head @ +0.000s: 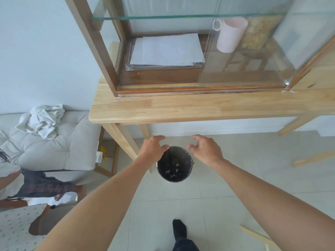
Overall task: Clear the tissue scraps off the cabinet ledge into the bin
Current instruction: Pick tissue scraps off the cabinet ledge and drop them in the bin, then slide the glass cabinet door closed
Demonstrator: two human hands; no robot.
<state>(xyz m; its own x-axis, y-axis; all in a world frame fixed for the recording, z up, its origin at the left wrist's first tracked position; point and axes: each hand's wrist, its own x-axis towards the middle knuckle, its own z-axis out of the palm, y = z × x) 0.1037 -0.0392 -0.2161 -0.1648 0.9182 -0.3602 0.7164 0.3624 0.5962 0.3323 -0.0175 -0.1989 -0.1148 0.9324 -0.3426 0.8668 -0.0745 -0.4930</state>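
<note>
Scraps (pixel 172 172) lie pale in the bottom of the bin (pixel 188 160), below the ledge (pixel 181 109), where I see none. I have my left hand (pixel 153 147) and right hand (pixel 205 148) above the rim, fingers apart, holding nothing. Tissue this light and soft likely needs a gentle fingertip pinch.

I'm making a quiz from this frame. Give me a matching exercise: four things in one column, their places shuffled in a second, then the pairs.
Things:
1. pink mug
2. bin
3. crumpled white cloth
4. stack of white paper

Places:
A. on the grey cushion at left
B. on the floor between the two hands
C. behind the cabinet's glass, right part
D. inside the cabinet, left part

Pairs: 1-C, 2-B, 3-A, 4-D
</note>
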